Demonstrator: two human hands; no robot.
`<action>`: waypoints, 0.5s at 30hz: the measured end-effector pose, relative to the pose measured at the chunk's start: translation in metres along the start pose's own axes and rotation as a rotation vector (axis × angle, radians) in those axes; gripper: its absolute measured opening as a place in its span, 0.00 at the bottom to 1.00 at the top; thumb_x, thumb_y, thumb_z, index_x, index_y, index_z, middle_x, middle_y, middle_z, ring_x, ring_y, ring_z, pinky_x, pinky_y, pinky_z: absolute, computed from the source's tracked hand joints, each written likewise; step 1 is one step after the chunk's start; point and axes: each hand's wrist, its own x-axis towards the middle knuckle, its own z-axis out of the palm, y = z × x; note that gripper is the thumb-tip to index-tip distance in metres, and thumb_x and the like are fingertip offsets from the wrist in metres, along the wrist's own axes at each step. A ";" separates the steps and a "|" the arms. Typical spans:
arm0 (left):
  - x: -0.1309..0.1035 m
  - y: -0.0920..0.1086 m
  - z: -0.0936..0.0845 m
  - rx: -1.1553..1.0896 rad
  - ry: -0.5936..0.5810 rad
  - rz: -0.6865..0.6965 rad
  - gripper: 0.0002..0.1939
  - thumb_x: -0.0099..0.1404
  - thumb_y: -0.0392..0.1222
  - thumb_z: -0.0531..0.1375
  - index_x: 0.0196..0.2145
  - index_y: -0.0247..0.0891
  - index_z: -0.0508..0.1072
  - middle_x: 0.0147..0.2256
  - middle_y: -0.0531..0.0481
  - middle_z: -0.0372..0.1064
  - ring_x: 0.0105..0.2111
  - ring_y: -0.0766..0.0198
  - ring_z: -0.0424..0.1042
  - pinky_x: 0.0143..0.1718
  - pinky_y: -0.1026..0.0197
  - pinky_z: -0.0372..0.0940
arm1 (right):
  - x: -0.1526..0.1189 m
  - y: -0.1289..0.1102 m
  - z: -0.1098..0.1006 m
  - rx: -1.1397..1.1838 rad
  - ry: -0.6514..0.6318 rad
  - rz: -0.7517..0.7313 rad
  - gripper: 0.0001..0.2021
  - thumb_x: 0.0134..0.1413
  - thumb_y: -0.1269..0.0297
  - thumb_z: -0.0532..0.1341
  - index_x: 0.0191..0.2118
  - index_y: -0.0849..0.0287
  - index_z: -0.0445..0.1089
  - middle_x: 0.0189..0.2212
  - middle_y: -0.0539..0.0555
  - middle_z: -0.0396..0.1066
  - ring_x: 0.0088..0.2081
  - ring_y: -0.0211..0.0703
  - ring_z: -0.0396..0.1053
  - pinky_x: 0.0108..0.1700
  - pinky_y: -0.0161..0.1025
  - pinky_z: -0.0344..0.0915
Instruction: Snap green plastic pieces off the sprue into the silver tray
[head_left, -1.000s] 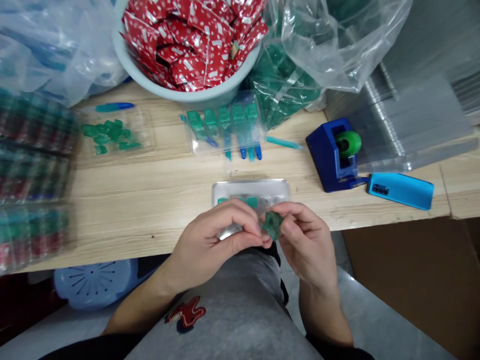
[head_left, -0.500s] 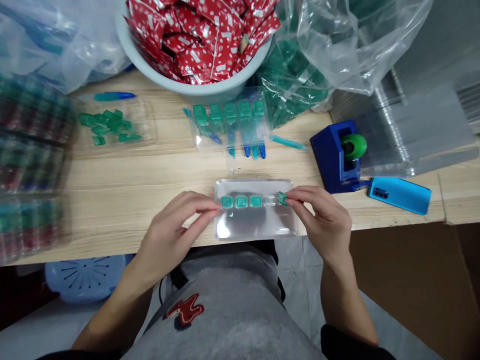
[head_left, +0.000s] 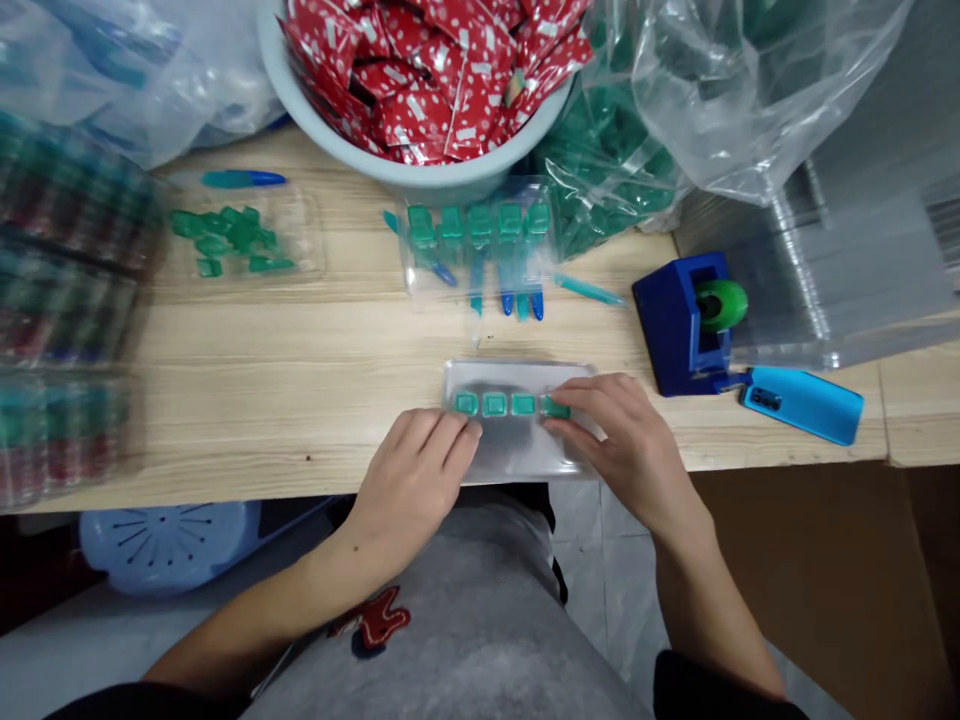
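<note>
A clear plastic tray (head_left: 510, 455) lies at the table's front edge in front of me. Small translucent green square pieces, such as this green piece (head_left: 494, 404), sit in a row of its pockets. My left hand (head_left: 416, 475) is closed at the tray's left end, its bent fingers against the rim; the thumb is mostly hidden. From the right, my right hand (head_left: 626, 440) reaches over the tray, thumb and fingers pinching another green square piece (head_left: 556, 408) at the right end of the row. The fingers hide the tray's right part.
A pale blue basin (head_left: 420, 178) of red packets stands behind. Another clear tray (head_left: 480, 270) with green pieces lies over blue pens. Loose green pieces (head_left: 240, 235) fill a tray at left, near stacked packs (head_left: 67, 300). A blue tape dispenser (head_left: 679, 330) and blue phone (head_left: 806, 405) are right.
My right hand has moved left and down, bringing its green piece to the row's right end. My left hand has shifted right, its fingers curling at the tray's left end. The view has moved slightly.
</note>
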 end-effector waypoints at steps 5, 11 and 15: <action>0.000 0.008 -0.001 0.070 -0.044 -0.025 0.14 0.67 0.24 0.47 0.40 0.28 0.72 0.35 0.38 0.74 0.34 0.54 0.69 0.35 0.54 0.68 | 0.000 0.003 0.001 -0.095 -0.049 -0.017 0.06 0.60 0.67 0.62 0.44 0.58 0.70 0.39 0.56 0.77 0.40 0.48 0.73 0.41 0.44 0.65; 0.007 0.001 -0.006 -0.276 -0.023 -0.094 0.12 0.67 0.26 0.48 0.36 0.37 0.68 0.30 0.48 0.70 0.30 0.59 0.69 0.31 0.58 0.67 | 0.019 0.004 -0.025 -0.032 -0.021 -0.013 0.16 0.58 0.62 0.65 0.52 0.56 0.71 0.44 0.59 0.75 0.45 0.50 0.74 0.44 0.47 0.72; 0.010 -0.062 -0.011 -0.372 0.261 -0.387 0.05 0.67 0.35 0.55 0.37 0.43 0.70 0.31 0.52 0.70 0.32 0.62 0.69 0.33 0.61 0.66 | 0.091 0.011 -0.081 -0.243 0.319 0.069 0.12 0.61 0.66 0.59 0.47 0.63 0.76 0.43 0.59 0.77 0.47 0.46 0.74 0.50 0.44 0.68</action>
